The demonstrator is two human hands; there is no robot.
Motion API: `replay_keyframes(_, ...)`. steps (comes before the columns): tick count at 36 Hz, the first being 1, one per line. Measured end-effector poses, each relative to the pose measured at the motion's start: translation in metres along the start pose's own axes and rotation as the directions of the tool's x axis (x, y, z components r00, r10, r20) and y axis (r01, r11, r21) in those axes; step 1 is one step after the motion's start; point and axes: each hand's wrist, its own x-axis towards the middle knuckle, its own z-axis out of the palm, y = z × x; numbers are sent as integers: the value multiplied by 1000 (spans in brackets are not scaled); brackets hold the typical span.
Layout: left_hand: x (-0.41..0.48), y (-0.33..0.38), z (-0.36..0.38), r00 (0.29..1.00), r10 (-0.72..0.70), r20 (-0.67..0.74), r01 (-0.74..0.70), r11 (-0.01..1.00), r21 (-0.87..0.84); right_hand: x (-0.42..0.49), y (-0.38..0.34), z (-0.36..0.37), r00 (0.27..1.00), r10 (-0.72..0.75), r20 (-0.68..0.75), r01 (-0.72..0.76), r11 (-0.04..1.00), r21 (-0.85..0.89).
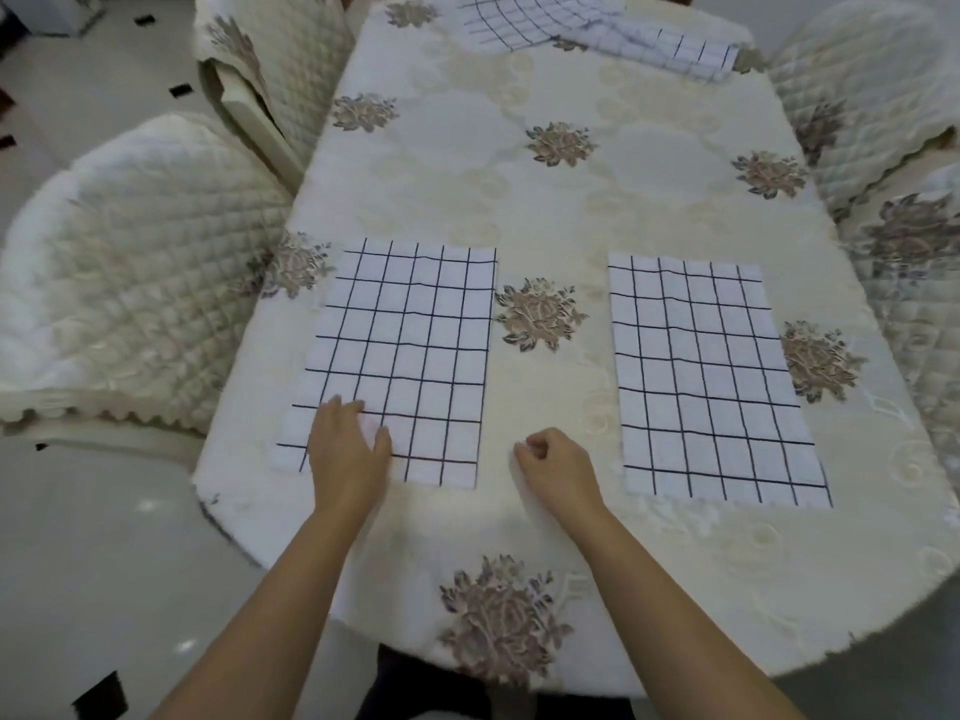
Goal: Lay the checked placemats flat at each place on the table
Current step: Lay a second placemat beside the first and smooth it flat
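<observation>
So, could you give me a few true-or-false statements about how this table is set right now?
1. The near left mat and the near right mat both lie flat. True.
2. The left hand rests on the near left mat. True.
3. The right hand is holding a mat. False: its fingers are curled, and it sits over the bare tablecloth between the two near mats.
4. At the far end, the far left mat and the far right mat lie flat and apart. False: they overlap, and where they meet the cloth is rumpled.
</observation>
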Motion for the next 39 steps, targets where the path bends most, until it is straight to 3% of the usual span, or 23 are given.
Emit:
replay_keyframes(6,44,-43,-30,997,-71,18,68,989,134,16,-42,34,988,150,-43,-152,987,-51)
replay_keyframes(17,50,-60,-48,943,118,312,-185,963,195,25,-73,62,930,328,-165,-333,943,-3)
replay_keyframes(30,42,-69,-57,843,202,499,-358,903,239,16,-71,63,904,333,-270,-280,936,216)
replay_keyframes(39,41,-64,-54,823,227,520,-412,869,272,19,-57,63,879,364,-307,-266,910,316)
